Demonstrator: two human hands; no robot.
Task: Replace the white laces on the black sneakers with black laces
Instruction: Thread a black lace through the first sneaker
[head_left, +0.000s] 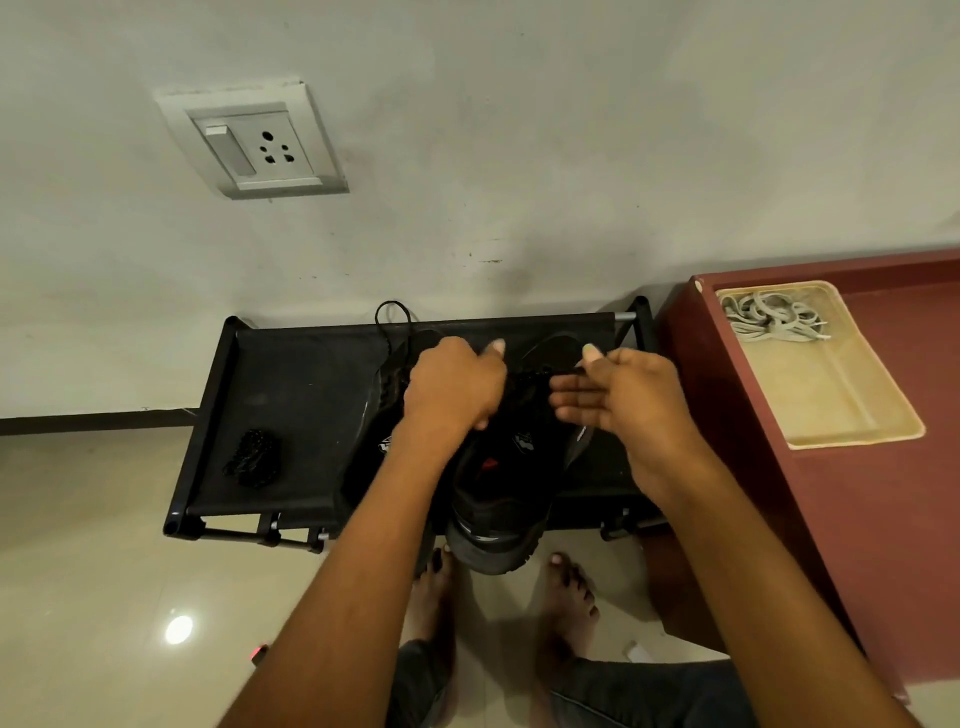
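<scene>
A coiled black lace (253, 457) lies at the left of the black rack (291, 384); beside it sits one sneaker (382, 410), a lace end looping up behind it; the left hand (453, 385) is curled over the second sneaker (498, 488), gripping near its eyelets; the right hand (626, 397) pinches the black lace (545, 375) between thumb and finger, other fingers straight; the white laces (774, 317) lie in the tray (852, 415) at right. The lace looks soft and limp, so it is probably best held by its stiff tip.
</scene>
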